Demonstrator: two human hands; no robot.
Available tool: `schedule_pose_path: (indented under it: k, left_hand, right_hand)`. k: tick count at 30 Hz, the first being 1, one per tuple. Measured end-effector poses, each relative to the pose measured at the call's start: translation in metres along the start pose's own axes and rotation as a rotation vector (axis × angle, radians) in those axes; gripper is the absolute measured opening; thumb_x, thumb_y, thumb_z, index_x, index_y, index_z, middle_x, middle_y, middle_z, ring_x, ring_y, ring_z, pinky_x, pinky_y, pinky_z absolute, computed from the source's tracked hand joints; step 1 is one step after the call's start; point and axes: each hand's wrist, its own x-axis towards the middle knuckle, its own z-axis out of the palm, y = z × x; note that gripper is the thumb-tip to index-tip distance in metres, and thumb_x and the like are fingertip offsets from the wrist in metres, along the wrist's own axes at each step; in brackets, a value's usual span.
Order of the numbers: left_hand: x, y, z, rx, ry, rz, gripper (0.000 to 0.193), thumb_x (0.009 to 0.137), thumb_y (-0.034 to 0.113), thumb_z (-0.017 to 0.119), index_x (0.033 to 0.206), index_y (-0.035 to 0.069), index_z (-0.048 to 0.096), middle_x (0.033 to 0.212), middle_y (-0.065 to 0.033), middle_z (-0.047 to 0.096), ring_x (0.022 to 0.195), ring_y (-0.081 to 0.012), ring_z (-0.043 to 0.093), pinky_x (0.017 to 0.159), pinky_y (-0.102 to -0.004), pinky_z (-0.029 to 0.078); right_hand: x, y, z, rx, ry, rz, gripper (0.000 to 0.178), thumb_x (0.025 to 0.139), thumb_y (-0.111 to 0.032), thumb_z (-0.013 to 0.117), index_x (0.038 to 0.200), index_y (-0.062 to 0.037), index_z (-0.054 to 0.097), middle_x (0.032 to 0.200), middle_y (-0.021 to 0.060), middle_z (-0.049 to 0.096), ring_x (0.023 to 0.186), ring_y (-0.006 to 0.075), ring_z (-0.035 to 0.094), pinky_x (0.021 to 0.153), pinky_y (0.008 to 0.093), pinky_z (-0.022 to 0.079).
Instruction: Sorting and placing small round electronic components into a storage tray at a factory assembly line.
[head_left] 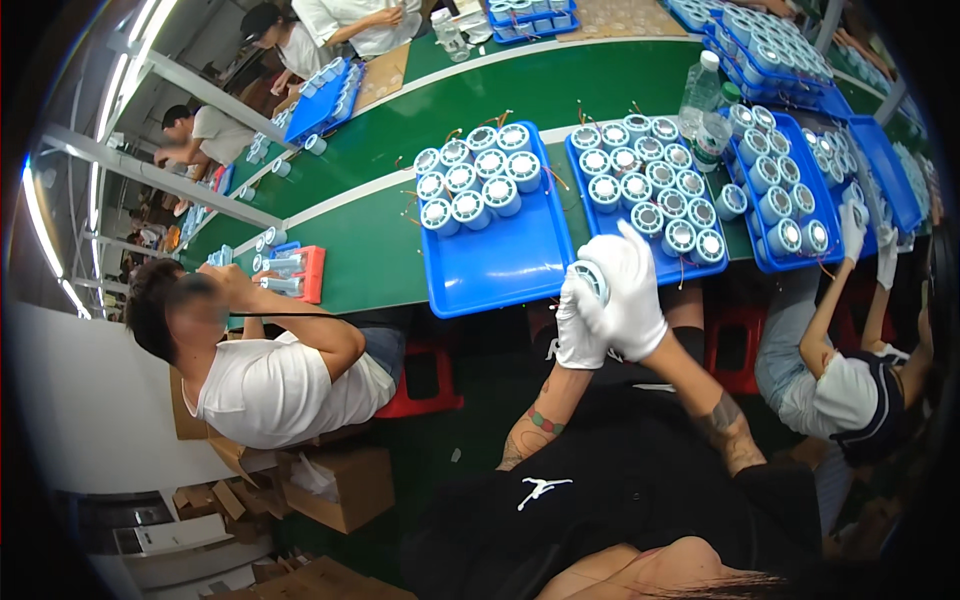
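Both my hands wear white gloves and meet in front of the table edge, around one light-blue cylinder [592, 281] with a pale ringed end. My left hand [580, 328] is wrapped round it from the left and below. From the right, my right hand [632, 295] closes over its side, hiding most of it. Just beyond the hands lies a blue tray [490, 275] with rows of similar cylinders at its far end and bare plastic nearer me. A second blue tray [712, 262], filled with such cylinders, is right behind my right hand.
More cylinders fill another blue tray [775, 262] at the right. Clear plastic bottles [698, 95] stand between trays on the green table [370, 255]. A co-worker [275, 380] sits at left beside a red holder [308, 275]; another co-worker's gloved hand [852, 228] is at right.
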Motion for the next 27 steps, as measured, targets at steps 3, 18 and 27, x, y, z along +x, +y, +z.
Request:
schedule_pose_path:
  k: [3,18,27]
  left_hand:
    - [-0.002,-0.009,-0.011,0.400,-0.022,0.162,0.025,0.098,0.025,0.049,0.116,0.008,0.057,0.112,-0.0058,0.062,0.101,-0.0164,0.059,0.092,-0.0289,0.045]
    - [-0.001,-0.002,0.004,0.034,0.006,-0.019,0.038,0.091,0.027,0.062,0.124,0.009,0.055,0.120,-0.0049,0.061,0.108,-0.0177,0.059,0.100,-0.0322,0.043]
    - [0.005,0.005,-0.012,0.061,0.042,0.028,0.042,0.091,0.027,0.061,0.127,0.007,0.054,0.125,-0.0064,0.059,0.106,-0.0151,0.059,0.098,-0.0350,0.046]
  right_hand:
    - [-0.005,-0.012,0.012,-0.091,0.271,0.060,0.006,0.075,-0.008,0.059,0.079,-0.0045,0.060,0.071,0.0057,0.061,0.068,0.0255,0.058,0.080,0.0397,0.047]
    - [0.003,0.007,-0.011,0.249,-0.120,0.530,0.019,0.088,-0.015,0.052,0.099,-0.0039,0.063,0.090,0.0124,0.066,0.075,0.0255,0.061,0.069,0.0345,0.047]
    - [-0.007,0.009,0.013,0.093,0.045,0.247,0.023,0.091,-0.014,0.050,0.108,-0.0039,0.062,0.098,0.0106,0.066,0.069,0.0246,0.060,0.068,0.0301,0.049]
